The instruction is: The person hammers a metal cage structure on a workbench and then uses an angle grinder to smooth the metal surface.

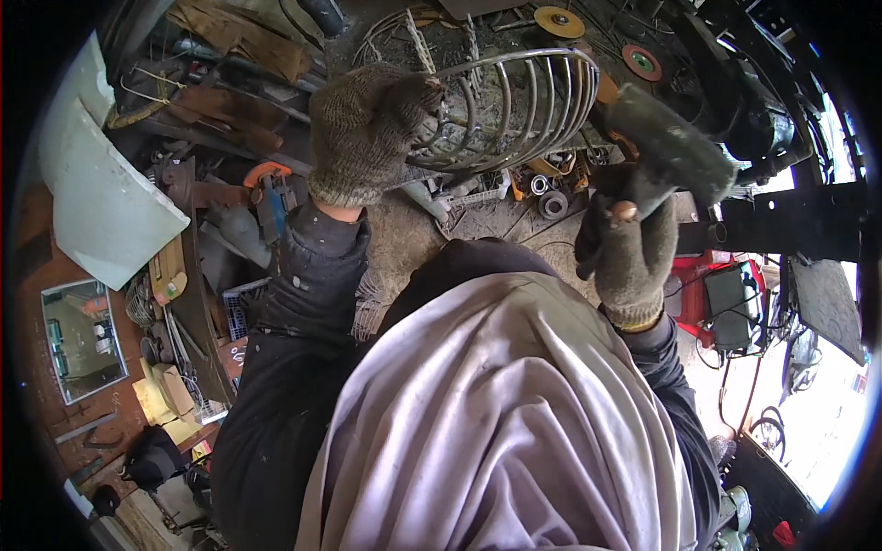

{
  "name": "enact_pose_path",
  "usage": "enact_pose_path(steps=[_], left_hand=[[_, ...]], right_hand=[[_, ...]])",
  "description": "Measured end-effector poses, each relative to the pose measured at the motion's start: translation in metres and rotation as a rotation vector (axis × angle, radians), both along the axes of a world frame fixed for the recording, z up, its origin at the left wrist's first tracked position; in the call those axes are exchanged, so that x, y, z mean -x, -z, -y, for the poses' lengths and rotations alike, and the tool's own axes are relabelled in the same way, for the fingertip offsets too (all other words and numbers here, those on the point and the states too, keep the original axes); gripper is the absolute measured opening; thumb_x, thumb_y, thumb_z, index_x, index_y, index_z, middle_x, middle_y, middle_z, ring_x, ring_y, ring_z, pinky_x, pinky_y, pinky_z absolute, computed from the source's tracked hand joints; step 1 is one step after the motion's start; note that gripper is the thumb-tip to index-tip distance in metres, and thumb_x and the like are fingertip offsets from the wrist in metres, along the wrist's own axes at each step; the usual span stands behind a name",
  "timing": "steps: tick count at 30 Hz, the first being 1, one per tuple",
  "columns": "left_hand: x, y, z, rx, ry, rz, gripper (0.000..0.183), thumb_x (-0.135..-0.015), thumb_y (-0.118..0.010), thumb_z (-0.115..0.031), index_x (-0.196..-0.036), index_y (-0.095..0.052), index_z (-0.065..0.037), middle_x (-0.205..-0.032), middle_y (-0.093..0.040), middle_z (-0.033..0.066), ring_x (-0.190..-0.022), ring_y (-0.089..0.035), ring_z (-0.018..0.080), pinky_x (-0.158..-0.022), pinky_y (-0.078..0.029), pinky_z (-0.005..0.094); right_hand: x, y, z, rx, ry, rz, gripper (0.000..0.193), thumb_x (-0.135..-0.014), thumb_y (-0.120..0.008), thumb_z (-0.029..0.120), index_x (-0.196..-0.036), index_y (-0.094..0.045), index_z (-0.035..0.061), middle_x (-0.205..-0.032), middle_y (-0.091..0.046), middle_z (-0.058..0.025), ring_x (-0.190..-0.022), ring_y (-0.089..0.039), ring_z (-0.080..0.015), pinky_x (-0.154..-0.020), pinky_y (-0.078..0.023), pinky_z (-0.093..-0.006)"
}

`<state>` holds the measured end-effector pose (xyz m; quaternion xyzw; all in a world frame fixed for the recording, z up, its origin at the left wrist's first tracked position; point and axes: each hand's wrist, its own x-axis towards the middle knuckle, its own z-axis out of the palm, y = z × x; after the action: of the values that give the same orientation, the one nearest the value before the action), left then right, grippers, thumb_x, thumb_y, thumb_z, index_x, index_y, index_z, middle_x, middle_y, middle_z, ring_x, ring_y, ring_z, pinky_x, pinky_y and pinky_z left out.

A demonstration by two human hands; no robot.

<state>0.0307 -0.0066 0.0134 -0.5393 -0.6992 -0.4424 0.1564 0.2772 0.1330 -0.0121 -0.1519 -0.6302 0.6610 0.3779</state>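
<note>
My left hand (367,133), in a knitted grey-brown work glove, is closed round the left end of a curved metal rod frame (588,78). Its bent bars form an open, basket-like cage reaching to the right. My right hand (634,266), gloved likewise with a bare fingertip showing, grips a hammer whose thick dark head (671,142) is raised just right of the cage, apart from it. Most of the hammer's handle is hidden in the glove. A pale cloth (496,413) hangs over my front and covers the lower middle of the view.
Beyond the cage lie a yellow disc (559,21), a red disc (641,62) and a metal ring (552,205). An orange-handled tool (266,173) and white panels (101,197) are at left. Dark machinery and a red-framed machine (755,275) stand at right.
</note>
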Motion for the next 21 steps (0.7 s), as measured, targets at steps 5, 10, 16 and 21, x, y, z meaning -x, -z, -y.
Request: enact_pose_path(steps=[5,10,16,21], left_hand=[[-0.001,0.001,0.0,-0.035,0.015,0.012,0.029,-0.089,-0.071,-0.031,-0.088,-0.07,-0.002,-0.073,-0.066,0.0099,-0.065,-0.062,0.0223,-0.062,-0.047,0.0346],[-0.007,0.0,-0.002,-0.037,0.041,0.093,0.025,-0.09,-0.07,-0.027,-0.089,-0.07,-0.002,-0.075,-0.067,0.0095,-0.068,-0.064,0.0234,-0.064,-0.049,0.035],[-0.006,0.004,0.003,-0.02,0.058,0.033,0.019,-0.088,-0.072,-0.022,-0.091,-0.071,-0.003,-0.076,-0.068,0.0091,-0.07,-0.066,0.0222,-0.064,-0.05,0.034],[-0.005,0.002,0.005,-0.041,0.068,-0.05,0.019,-0.088,-0.073,-0.021,-0.09,-0.07,-0.003,-0.076,-0.068,0.0089,-0.069,-0.066,0.0207,-0.063,-0.05,0.0333]], right_hand=[[0.0,0.002,0.004,-0.104,-0.069,0.196,0.044,-0.096,-0.061,0.027,-0.122,-0.05,-0.0065,-0.081,-0.063,-0.0074,-0.063,-0.057,-0.0112,-0.056,-0.044,-0.0267],[0.005,-0.001,0.008,-0.09,-0.086,0.193,0.047,-0.096,-0.061,0.03,-0.125,-0.051,-0.0052,-0.082,-0.065,-0.0105,-0.068,-0.06,-0.0163,-0.064,-0.048,-0.0309],[0.007,-0.015,0.003,-0.227,-0.17,0.425,0.051,-0.094,-0.063,0.037,-0.125,-0.052,-0.0032,-0.085,-0.065,-0.0139,-0.075,-0.061,-0.0199,-0.07,-0.049,-0.0337],[-0.002,-0.028,0.001,0.048,0.033,-0.181,0.044,-0.097,-0.059,0.039,-0.119,-0.056,0.0007,-0.074,-0.06,-0.0093,-0.04,-0.047,-0.015,-0.033,-0.04,-0.0287]])
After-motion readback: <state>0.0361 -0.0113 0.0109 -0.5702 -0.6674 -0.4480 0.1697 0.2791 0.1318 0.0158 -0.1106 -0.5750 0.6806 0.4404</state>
